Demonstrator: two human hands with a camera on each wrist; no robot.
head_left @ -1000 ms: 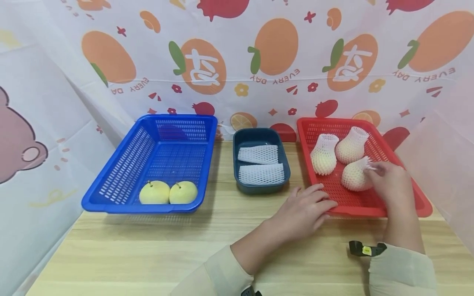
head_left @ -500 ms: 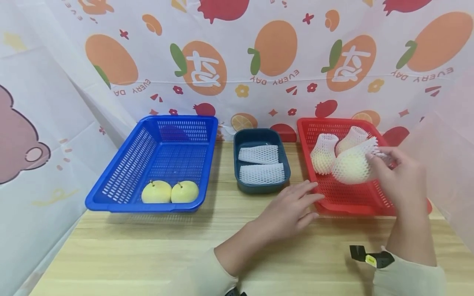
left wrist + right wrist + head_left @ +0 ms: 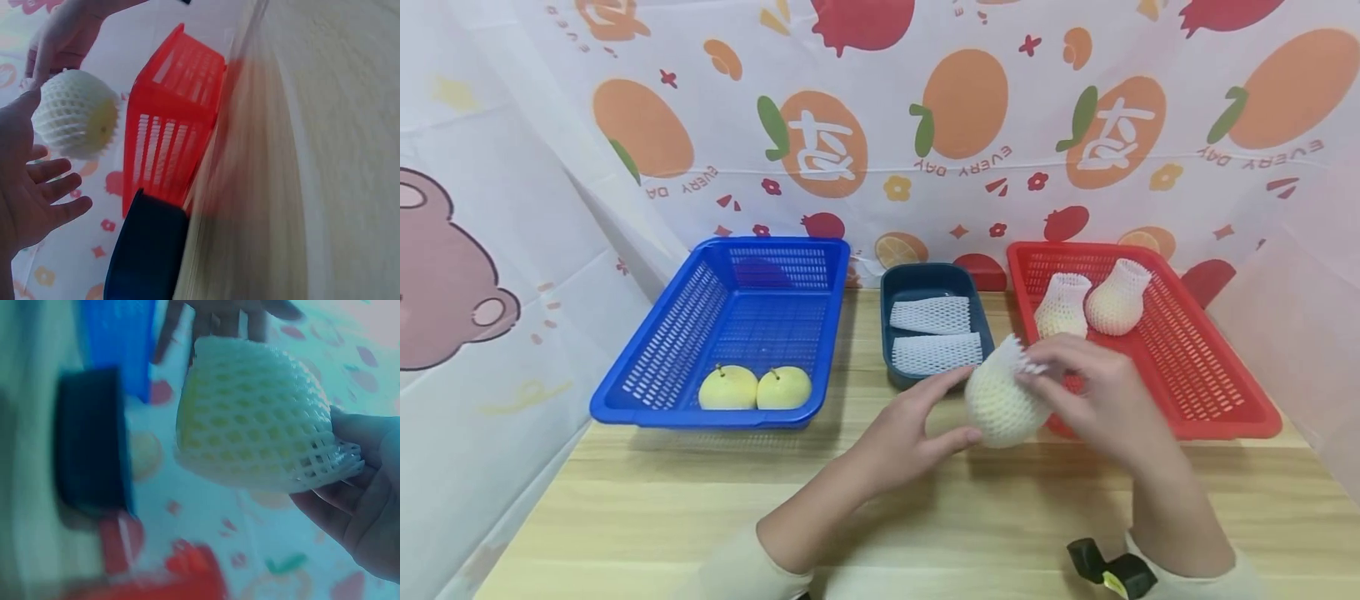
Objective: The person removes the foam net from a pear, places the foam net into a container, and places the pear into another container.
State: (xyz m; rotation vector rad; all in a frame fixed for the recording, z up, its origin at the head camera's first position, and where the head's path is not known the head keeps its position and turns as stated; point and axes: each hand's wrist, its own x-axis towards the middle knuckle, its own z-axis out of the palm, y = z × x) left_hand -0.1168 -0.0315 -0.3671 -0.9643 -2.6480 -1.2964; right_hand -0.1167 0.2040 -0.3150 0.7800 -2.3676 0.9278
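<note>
My right hand [image 3: 1101, 400] pinches the gathered end of a white foam net, with a round yellow pear [image 3: 1000, 408] inside it, held up over the front of the table. In the right wrist view the net's loose mesh end sits between thumb and fingers of that hand [image 3: 375, 500]. My left hand [image 3: 906, 437] is spread at the left side of the netted pear, thumb low and fingers behind. The left wrist view shows this hand's [image 3: 25, 181] fingers extended beside the pear [image 3: 78, 115], its yellow bottom peeking out of the net.
A red basket [image 3: 1232, 392] at right holds two netted pears [image 3: 1116, 300]. In the middle, a dark teal tray [image 3: 917, 277] has two flat foam nets [image 3: 936, 354]. The blue basket [image 3: 632, 412] at left holds two bare pears [image 3: 784, 388]. A fruit-print cloth [image 3: 887, 217] hangs behind.
My right hand has lifted the netted pear out of the red basket and carried it left. The left hand has left the red basket's rim and come up to the pear.
</note>
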